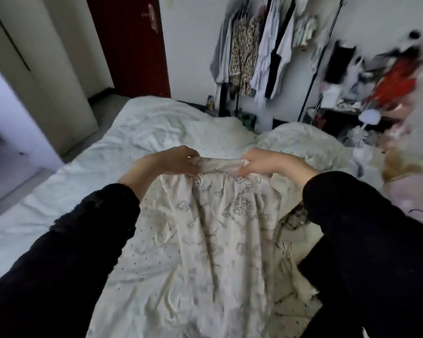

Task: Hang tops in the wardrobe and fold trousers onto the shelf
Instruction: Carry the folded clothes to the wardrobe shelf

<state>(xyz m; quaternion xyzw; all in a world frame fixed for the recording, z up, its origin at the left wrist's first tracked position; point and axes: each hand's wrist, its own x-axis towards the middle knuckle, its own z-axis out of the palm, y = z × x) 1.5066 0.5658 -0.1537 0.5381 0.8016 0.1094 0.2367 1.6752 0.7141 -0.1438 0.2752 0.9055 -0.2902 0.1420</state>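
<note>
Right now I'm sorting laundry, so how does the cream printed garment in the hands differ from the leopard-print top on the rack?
The cream garment is pale with faint line drawings; the leopard-print top is tan with dark spots. The cream garment is held by its upper edge in the left hand and right hand over the bed; the leopard-print top hangs on the rack. The cream garment is crumpled; the leopard-print top hangs straight. Both are patterned.
</note>
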